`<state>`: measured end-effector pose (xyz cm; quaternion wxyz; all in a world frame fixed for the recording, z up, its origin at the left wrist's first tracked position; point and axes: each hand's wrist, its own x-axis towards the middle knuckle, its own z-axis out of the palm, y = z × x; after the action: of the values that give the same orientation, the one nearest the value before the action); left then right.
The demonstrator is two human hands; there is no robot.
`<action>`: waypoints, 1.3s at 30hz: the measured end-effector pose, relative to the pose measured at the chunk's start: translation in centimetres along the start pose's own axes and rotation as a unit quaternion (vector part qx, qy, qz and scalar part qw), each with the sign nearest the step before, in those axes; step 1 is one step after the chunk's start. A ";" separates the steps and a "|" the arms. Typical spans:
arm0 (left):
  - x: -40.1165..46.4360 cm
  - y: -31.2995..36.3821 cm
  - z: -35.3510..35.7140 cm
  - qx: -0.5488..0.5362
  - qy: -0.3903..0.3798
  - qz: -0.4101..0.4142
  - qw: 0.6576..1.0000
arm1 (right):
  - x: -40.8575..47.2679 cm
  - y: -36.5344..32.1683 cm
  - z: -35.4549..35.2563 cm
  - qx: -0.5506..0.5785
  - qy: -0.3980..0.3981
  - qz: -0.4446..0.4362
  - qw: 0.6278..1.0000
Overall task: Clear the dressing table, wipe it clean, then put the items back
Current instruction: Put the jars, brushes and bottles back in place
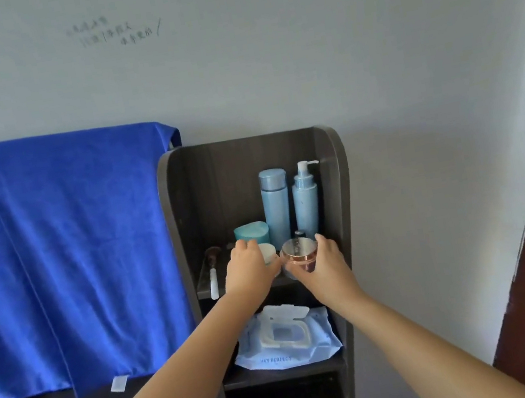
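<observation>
Nearest me, a wet-wipe pack lies on the lower shelf. Above it, on the upper surface, my left hand curls its fingers over a small white jar; my right hand grips a rose-gold jar near the front edge. A makeup brush lies at left, overhanging that edge. Behind stand a teal case, a tall blue bottle and a pump bottle, close against the right wall; the left rear is open. A blue towel hangs at left.
</observation>
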<state>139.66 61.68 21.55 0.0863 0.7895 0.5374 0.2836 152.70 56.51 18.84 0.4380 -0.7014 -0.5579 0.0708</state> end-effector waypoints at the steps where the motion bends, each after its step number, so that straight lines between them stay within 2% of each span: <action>1: 0.3 0.0 0.3 0.008 0.000 -0.007 1.000 | 0.2 0.2 0.3 -0.007 0.004 0.003 1.000; 6: 0.7 -0.4 1.2 0.002 -0.006 -0.030 1.000 | 0.5 1.0 1.5 -0.011 0.032 -0.009 0.999; 12: -0.6 0.1 0.3 -0.066 0.033 -0.012 0.997 | -0.3 1.4 0.5 0.086 0.045 -0.027 0.995; 17: -6.4 -1.3 -2.6 -0.162 0.058 0.038 0.984 | -3.9 1.1 -1.0 0.168 0.009 -0.079 0.983; 22: -13.3 -6.8 -4.9 -0.165 0.045 0.012 0.985 | -8.8 -0.4 0.6 0.203 -0.096 -0.128 0.966; 27: -15.9 -16.3 -4.5 -0.138 0.018 -0.061 0.988 | -11.8 -1.4 7.7 0.201 -0.208 -0.105 0.951; 31: -15.4 -24.6 -1.4 -0.123 -0.009 -0.134 0.983 | -13.8 -2.0 16.3 0.198 -0.300 -0.035 0.933; 33: -14.5 -28.3 0.7 -0.117 -0.036 -0.156 0.980 | -14.2 -2.3 20.8 0.197 -0.293 0.020 0.935; 36: -12.3 -32.8 3.9 -0.107 -0.071 -0.176 0.976 | -13.6 -1.9 27.6 0.173 -0.237 0.112 0.949; 39: -10.1 -36.2 6.7 -0.097 -0.105 -0.170 0.975 | -11.9 -1.2 33.2 0.113 -0.175 0.145 0.967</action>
<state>111.68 68.50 -3.48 0.2650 0.6995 0.6221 0.2310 127.90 64.21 -5.08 0.3954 -0.6973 -0.5065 0.3178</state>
